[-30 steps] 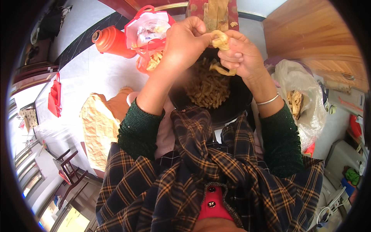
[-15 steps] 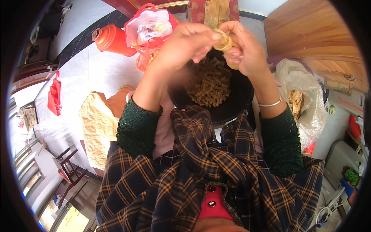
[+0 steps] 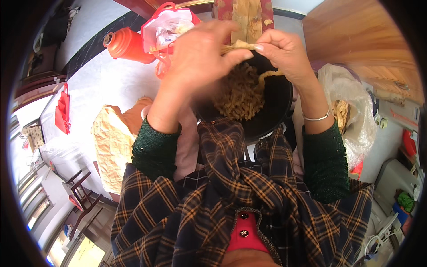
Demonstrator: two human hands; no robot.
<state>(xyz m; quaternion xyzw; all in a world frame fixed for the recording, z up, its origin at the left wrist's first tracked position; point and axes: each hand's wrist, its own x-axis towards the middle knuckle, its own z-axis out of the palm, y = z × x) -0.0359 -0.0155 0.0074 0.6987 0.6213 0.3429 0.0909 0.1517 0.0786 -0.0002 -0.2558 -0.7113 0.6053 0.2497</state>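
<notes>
A soft yellow-brown strip (image 3: 242, 44), loosely knotted or folded in its middle, is stretched between my hands above a dark round basin (image 3: 271, 122). My right hand (image 3: 287, 53) pinches its right side with thumb and forefinger, and a loose tail (image 3: 269, 74) of it hangs below that palm. My left hand (image 3: 195, 58), smeared by motion, has its thumb out along the strip, whose left end passes into that hand. In the basin lies a heap of short yellow-brown pieces (image 3: 242, 100). The kind of material is not certain.
Beyond the basin a board (image 3: 247, 22) lies on a red patterned surface. To the left stand an orange flask (image 3: 129, 46), a red-and-white bag (image 3: 153, 33) and a crumpled tan paper bag (image 3: 111, 147). At right, a clear plastic bag (image 3: 356, 129) holds more yellow-brown strips (image 3: 341, 113).
The loop held close between both hands is now drawn out into a stretched strip. My left hand has moved left and its fingers have spread. A tail now hangs from my right hand.
</notes>
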